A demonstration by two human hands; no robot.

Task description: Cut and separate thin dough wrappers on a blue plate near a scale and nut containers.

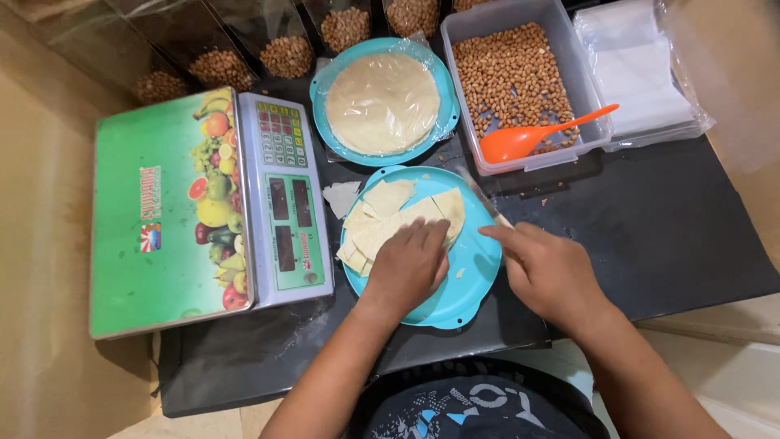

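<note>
Your left hand (410,264) lies flat on the cut wrappers (390,218) — your right hand (546,268), just beside, grips a knife (481,195) angled up-left across the blue plate (475,268).

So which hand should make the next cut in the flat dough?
Probably the right hand: it grips the thin knife over the round blue plastic plate. The left hand lies flat on the pale cut dough sheets.
</note>
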